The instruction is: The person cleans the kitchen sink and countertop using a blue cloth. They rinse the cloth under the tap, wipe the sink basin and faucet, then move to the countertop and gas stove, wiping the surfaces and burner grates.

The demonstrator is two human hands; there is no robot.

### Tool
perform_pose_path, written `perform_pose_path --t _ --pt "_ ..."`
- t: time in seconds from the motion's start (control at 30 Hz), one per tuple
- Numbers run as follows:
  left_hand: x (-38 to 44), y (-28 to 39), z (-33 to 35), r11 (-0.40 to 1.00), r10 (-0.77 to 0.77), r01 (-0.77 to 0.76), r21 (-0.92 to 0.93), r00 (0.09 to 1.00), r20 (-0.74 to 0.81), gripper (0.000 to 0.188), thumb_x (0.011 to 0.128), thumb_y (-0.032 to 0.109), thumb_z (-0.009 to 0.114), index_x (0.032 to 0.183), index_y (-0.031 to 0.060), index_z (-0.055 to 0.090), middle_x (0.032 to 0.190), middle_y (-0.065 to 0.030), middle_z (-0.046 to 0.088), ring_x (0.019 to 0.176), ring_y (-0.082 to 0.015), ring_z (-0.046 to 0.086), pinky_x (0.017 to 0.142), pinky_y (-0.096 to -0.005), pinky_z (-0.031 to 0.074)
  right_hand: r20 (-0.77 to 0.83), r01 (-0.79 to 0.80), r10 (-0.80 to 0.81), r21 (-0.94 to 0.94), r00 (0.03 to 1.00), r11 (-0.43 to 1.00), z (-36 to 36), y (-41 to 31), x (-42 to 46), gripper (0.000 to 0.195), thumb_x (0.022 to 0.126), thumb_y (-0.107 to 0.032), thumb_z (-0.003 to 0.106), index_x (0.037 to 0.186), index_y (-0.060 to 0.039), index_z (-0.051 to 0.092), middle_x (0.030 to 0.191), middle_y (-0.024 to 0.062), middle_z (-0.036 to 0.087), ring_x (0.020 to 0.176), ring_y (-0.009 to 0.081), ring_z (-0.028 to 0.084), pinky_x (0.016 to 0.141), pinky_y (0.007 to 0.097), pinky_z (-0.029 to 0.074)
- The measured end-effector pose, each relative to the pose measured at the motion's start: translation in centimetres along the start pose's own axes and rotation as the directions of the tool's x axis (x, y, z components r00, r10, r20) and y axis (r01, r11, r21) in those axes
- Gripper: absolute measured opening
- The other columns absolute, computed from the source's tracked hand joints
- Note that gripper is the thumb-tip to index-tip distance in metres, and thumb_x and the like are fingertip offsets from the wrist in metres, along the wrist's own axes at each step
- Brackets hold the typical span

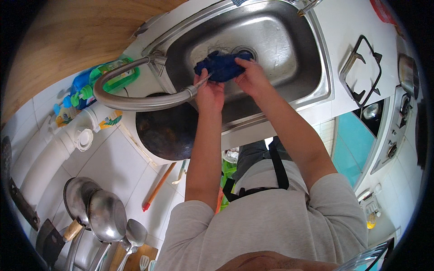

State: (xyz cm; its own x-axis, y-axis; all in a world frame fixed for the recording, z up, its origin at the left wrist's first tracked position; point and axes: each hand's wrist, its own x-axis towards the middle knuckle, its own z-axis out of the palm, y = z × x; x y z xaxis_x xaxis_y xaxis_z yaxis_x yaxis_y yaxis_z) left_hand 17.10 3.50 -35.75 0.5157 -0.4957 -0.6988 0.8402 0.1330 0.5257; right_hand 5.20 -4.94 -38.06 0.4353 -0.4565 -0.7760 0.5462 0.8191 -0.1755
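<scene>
A wet dark blue cloth (222, 67) is bunched between both hands above the stainless steel sink (281, 44), close to the drain. My left hand (210, 91) grips its near left part, with the thumb on top. At the cloth's right end, my right hand (249, 74) pinches the fabric between fingers and thumb. A curved metal faucet (135, 104) reaches in from the left, and a thin stream of water runs from its tip onto the cloth beside my left hand. The fingers beneath the cloth are partly hidden.
A blackened round pan (168, 130) lies left of my left forearm. Detergent bottles (117, 76) and a white pipe (61, 152) are farther left. Metal pans (106, 215) and a cleaver (51, 242) hang lower left. A black pan support (362, 71) lies on the counter at right.
</scene>
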Motion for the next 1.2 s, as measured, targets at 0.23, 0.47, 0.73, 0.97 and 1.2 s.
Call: perform_pose_path --t 0.23,0.47,0.73,0.97,1.2 --pt "-1.0 0.0 0.1 0.960 -0.249 0.256 -0.115 0.966 0.070 0.037 0.093 0.015 0.064 0.126 -0.0005 0.057 0.120 -0.0150 0.067 0.113 -0.0306 0.066 0.099 -0.0464 0.056 0.015 0.144 -0.149 0.181 0.989 0.973 1.5 -0.7 1.6 0.026 0.098 -0.007 0.068 0.122 -0.0093 0.058 0.112 0.0089 0.067 0.101 0.0275 0.068 0.091 0.0469 0.059" --pt "2.3 -0.8 0.4 0.872 -0.487 0.488 0.037 0.873 -0.035 0.044 0.101 0.036 0.064 0.132 0.0056 0.057 0.127 -0.0125 0.066 0.118 -0.0285 0.065 0.100 -0.0429 0.053 0.087 -0.004 0.023 -0.209 0.996 0.978 2.5 0.1 0.7 0.026 0.094 -0.008 0.072 0.118 -0.0059 0.062 0.105 0.0100 0.069 0.092 0.0243 0.070 0.083 0.0417 0.060" --pt "-1.1 -1.4 1.7 0.934 -0.052 0.058 0.352 0.998 -0.026 0.041 0.107 0.038 0.060 0.130 0.0042 0.059 0.116 -0.0075 0.069 0.104 -0.0221 0.067 0.088 -0.0382 0.054 -0.116 0.136 -0.374 -0.801 0.920 0.583 2.8 1.7 6.2 0.042 0.084 -0.014 0.079 0.117 0.0047 0.062 0.102 0.0170 0.070 0.088 0.0266 0.069 0.078 0.0395 0.056" --pt "1.3 0.0 0.5 0.799 0.140 -0.010 0.602 0.976 -0.169 0.047 0.104 0.043 0.064 0.127 0.0018 0.060 0.112 -0.0086 0.067 0.100 -0.0201 0.065 0.086 -0.0379 0.053 0.084 0.215 -0.416 -0.936 0.906 0.280 0.9 6.6 5.5 0.037 0.089 -0.012 0.075 0.121 0.0031 0.063 0.102 0.0152 0.069 0.096 0.0261 0.068 0.083 0.0384 0.055" --pt "-2.0 0.9 2.0 0.890 0.152 -0.065 0.450 0.975 -0.159 0.039 0.102 0.039 0.068 0.118 0.0036 0.061 0.114 -0.0098 0.066 0.103 -0.0226 0.065 0.090 -0.0395 0.054 -0.314 0.135 -0.273 -0.399 0.909 0.907 -0.4 1.0 8.8 0.034 0.090 -0.012 0.072 0.120 0.0028 0.065 0.108 0.0191 0.071 0.102 0.0320 0.069 0.084 0.0466 0.056"
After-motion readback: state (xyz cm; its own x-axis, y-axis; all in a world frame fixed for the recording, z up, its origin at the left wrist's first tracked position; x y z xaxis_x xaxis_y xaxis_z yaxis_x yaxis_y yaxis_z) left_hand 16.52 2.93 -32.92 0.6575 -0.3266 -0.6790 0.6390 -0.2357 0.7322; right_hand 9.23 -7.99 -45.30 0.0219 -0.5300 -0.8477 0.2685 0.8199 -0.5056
